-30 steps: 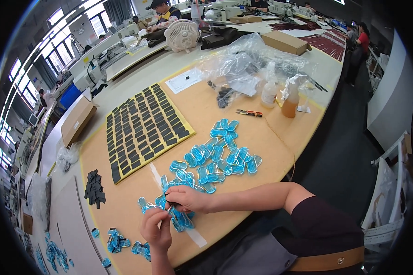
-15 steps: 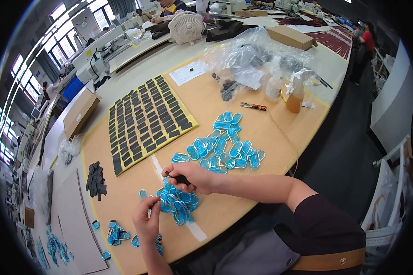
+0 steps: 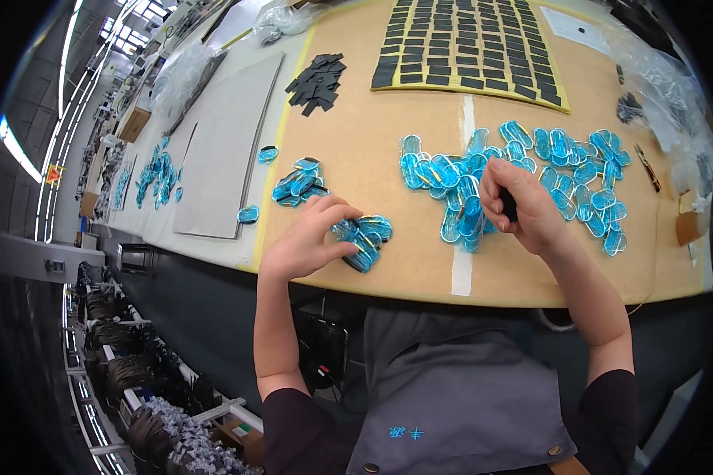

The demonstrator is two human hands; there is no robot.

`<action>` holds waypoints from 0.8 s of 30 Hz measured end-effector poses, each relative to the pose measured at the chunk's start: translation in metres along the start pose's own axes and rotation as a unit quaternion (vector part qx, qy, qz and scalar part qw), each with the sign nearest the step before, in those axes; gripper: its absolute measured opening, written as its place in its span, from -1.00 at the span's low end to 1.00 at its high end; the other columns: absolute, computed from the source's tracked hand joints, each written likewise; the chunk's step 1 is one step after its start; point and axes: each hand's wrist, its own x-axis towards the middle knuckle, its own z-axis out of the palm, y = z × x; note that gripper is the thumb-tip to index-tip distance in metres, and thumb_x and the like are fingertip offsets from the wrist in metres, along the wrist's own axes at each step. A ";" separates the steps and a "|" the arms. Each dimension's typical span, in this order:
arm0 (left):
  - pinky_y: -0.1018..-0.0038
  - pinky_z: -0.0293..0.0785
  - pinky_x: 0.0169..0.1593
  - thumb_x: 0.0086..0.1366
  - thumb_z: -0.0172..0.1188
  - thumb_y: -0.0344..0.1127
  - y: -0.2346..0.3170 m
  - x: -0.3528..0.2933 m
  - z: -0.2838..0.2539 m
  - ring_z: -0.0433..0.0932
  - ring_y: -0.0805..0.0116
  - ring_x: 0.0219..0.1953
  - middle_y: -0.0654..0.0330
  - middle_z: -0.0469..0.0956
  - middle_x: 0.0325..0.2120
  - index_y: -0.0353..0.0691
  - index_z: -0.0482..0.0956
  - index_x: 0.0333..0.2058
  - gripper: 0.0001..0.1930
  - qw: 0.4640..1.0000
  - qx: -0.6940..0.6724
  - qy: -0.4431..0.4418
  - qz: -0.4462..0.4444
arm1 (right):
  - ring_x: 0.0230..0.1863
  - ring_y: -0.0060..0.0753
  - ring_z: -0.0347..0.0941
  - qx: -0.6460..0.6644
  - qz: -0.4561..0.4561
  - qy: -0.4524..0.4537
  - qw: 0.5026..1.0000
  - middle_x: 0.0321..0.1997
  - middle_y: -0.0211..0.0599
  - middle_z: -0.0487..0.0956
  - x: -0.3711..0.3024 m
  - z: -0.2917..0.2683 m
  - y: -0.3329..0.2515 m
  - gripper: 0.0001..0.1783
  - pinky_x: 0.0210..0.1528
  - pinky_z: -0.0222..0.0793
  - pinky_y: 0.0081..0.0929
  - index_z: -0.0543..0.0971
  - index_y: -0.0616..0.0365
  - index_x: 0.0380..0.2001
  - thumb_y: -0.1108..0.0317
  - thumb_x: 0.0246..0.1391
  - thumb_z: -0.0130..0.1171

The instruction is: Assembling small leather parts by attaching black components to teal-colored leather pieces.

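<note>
The blue ovals [image 3: 471, 207] look like glossy plastic, the black strips [image 3: 317, 81] matt, the tan covering [image 3: 360, 150] smooth paper.

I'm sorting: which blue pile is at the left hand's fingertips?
The small pile between the left hand and the big heap; the next cluster lies beyond that hand's knuckles.

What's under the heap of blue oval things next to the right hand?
Under the blue heap is the tan tabletop. A white strip shows on the heap's near and far sides, so it probably runs underneath. The covered part can't be seen.
</note>
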 end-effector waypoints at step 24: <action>0.46 0.43 -0.04 -0.12 0.53 -0.46 -0.024 0.015 0.023 0.47 0.38 -0.09 0.21 0.48 -0.12 -0.22 0.52 -0.17 -0.51 0.965 -0.251 0.072 0.018 | -0.61 -0.80 0.19 -0.135 0.039 -0.084 0.987 -0.60 -0.61 0.32 -0.012 0.018 0.018 -0.65 -0.55 0.09 -0.76 0.57 0.15 -0.30 0.10 0.37 -0.01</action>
